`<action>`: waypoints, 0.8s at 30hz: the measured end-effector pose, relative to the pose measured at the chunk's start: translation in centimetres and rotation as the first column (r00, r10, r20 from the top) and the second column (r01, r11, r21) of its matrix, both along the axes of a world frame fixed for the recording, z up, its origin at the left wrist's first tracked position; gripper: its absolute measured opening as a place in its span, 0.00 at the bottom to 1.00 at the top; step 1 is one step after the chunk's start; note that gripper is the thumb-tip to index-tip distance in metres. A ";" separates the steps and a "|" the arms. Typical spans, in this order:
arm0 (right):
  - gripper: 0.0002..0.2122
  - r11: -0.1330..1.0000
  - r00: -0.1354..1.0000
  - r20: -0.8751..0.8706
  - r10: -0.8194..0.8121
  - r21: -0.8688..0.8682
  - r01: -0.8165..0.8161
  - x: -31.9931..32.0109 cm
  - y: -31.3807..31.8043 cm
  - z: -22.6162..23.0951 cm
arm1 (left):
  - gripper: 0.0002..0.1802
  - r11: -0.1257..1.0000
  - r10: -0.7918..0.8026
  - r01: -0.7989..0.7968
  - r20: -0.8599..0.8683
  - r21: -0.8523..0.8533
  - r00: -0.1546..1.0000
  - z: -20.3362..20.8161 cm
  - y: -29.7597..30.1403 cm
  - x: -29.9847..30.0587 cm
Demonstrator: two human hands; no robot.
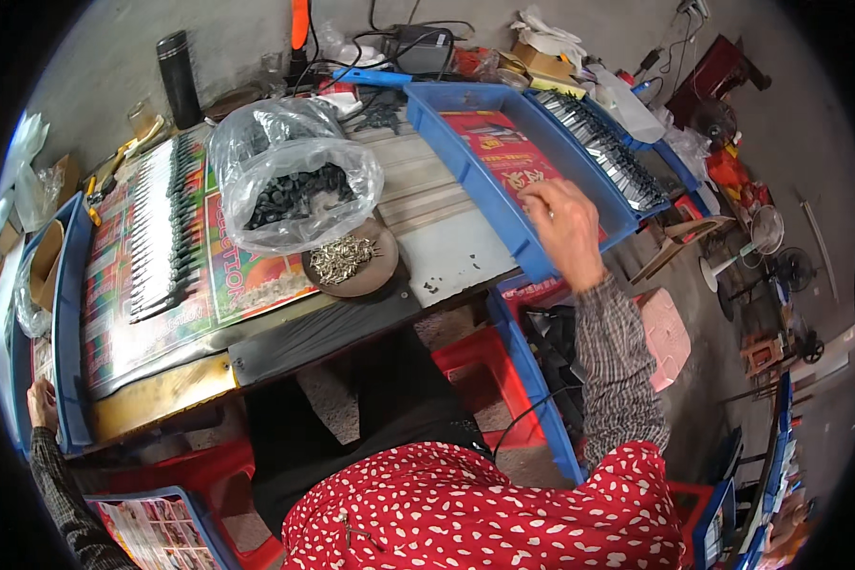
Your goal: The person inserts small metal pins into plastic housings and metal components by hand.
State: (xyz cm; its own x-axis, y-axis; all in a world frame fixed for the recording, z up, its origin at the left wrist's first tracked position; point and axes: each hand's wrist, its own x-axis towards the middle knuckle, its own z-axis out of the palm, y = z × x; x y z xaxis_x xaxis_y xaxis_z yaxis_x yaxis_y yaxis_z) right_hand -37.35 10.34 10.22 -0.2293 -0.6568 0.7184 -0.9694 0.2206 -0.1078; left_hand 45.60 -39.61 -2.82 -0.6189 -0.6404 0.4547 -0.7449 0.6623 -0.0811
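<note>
Hanging over the right-hand blue tray (pixel 480 195), your right hand (pixel 565 228) has its fingers curled with thumb and forefinger close together; you cannot tell from this view whether they pinch anything or touch the tray. That tray lies angled at the table's right side, a red printed sheet (pixel 497 142) lining its bottom. Your left hand (pixel 42 404) is at the near end of the left-hand blue tray (pixel 69 342), its fingers partly bent; its grip is too small to tell. Between your hands, a clear plastic bag (pixel 233 142) gapes open, holding small black parts (pixel 299 195). Just beside it, a round brown bowl (pixel 378 279) holds a heap of small metal pieces (pixel 340 256). Beyond the right-hand tray, another blue container holds packed silver-and-dark pieces (pixel 598 142).
</note>
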 end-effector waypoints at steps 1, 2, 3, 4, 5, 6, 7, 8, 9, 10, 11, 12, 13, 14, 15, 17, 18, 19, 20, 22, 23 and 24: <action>0.04 0.992 0.995 0.021 -0.093 0.084 0.091 -1.8 0.6 0.1 | 0.03 1.000 0.012 -0.012 -0.017 0.003 1.000 0.2 -0.1 -0.4; 0.05 0.970 0.983 0.035 -0.183 0.169 0.174 -3.4 1.0 -0.1 | 0.04 1.000 0.029 -0.028 -0.033 0.007 0.999 0.4 0.1 -0.7; 0.05 0.970 0.982 0.035 -0.187 0.168 0.178 -4.9 1.5 -0.3 | 0.06 0.999 0.045 -0.045 -0.049 0.012 0.998 0.5 0.2 -0.9; 0.06 0.939 0.970 0.045 -0.240 0.265 0.220 -6.4 2.0 -0.7 | 0.09 0.998 0.064 -0.063 -0.063 0.018 0.996 0.6 0.5 -1.1; 0.08 0.897 0.955 0.050 -0.293 0.359 0.257 -7.8 2.4 -1.1 | 0.12 0.996 0.083 -0.081 -0.079 0.024 0.993 0.7 0.8 -1.4; 0.08 0.898 0.955 0.053 -0.293 0.358 0.256 -9.4 2.8 -1.8 | 0.15 0.994 0.103 -0.101 -0.091 0.029 0.990 0.9 1.1 -1.6; 0.09 0.853 0.945 0.039 -0.324 0.444 0.274 -10.6 3.1 -2.3 | 0.18 0.992 0.124 -0.121 -0.105 0.034 0.987 1.1 1.4 -1.8; 0.11 0.801 0.935 0.023 -0.353 0.525 0.289 -11.6 3.3 -2.8 | 0.18 0.992 0.124 -0.122 -0.104 0.033 0.987 1.3 1.8 -2.1; 0.11 0.802 0.937 0.026 -0.350 0.525 0.284 -11.8 3.2 -3.1 | 0.07 0.991 0.102 -0.111 -0.108 -0.075 0.989 1.5 2.3 -2.4; 0.12 0.796 0.933 0.046 -0.356 0.538 0.278 -12.0 3.3 -3.3 | 0.05 0.979 0.076 -0.095 -0.112 -0.180 0.991 1.7 2.9 -3.2; 0.13 0.790 0.929 0.066 -0.364 0.550 0.271 -12.1 3.4 -3.4 | 0.05 0.979 0.075 -0.094 -0.110 -0.179 0.991 2.3 3.4 -3.8; 0.13 0.788 0.928 0.066 -0.368 0.552 0.273 -12.2 3.4 -3.3 | 0.04 0.983 0.183 -0.185 -0.102 -0.012 0.978 3.7 4.3 -5.2; 0.14 0.762 0.927 0.070 -0.368 0.594 0.258 -12.1 3.2 -3.0 | 0.05 0.948 0.292 -0.279 -0.075 0.151 0.954 4.7 5.3 -6.2; 0.15 0.734 0.926 0.073 -0.370 0.634 0.243 -12.2 3.1 -2.9 | 0.05 0.948 0.293 -0.280 -0.072 0.152 0.953 5.1 5.9 -7.0; 0.15 0.734 0.926 0.072 -0.370 0.635 0.243 -12.3 3.2 -2.8 | 0.08 0.954 0.285 -0.263 -0.159 0.146 0.945 5.3 6.4 -7.7; 0.15 0.730 0.935 0.044 -0.353 0.638 0.245 -12.6 3.1 -2.9 | 0.19 0.981 0.191 -0.188 -0.289 0.040 0.938 5.4 6.8 -8.0; 0.15 0.730 0.935 0.044 -0.352 0.638 0.245 -12.6 3.1 -2.8 | 0.19 0.981 0.192 -0.189 -0.289 0.041 0.938 5.5 7.1 -8.2; 0.14 0.715 0.932 0.030 -0.361 0.650 0.256 -12.6 3.1 -3.0 | 0.20 0.980 0.197 -0.199 -0.305 0.026 0.932 6.6 8.6 -10.7; 0.14 0.702 0.930 0.017 -0.366 0.661 0.265 -12.5 3.0 -2.9 | 0.21 0.977 0.204 -0.213 -0.321 0.009 0.925 7.6 10.3 -12.7; 0.12 0.707 0.925 0.038 -0.377 0.658 0.261 -11.9 2.5 -2.4 | 0.21 0.997 0.065 -0.079 -0.407 -0.018 0.911 8.3 12.9 -15.2; 0.11 0.707 0.916 0.053 -0.398 0.653 0.269 -11.6 2.5 -2.1 | 0.21 0.996 0.057 -0.081 -0.396 -0.042 0.916 8.7 14.2 -17.0; 0.11 0.706 0.915 0.052 -0.400 0.654 0.272 -11.6 2.6 -2.0 | 0.21 0.994 0.051 -0.083 -0.385 -0.068 0.922 9.2 15.8 -19.1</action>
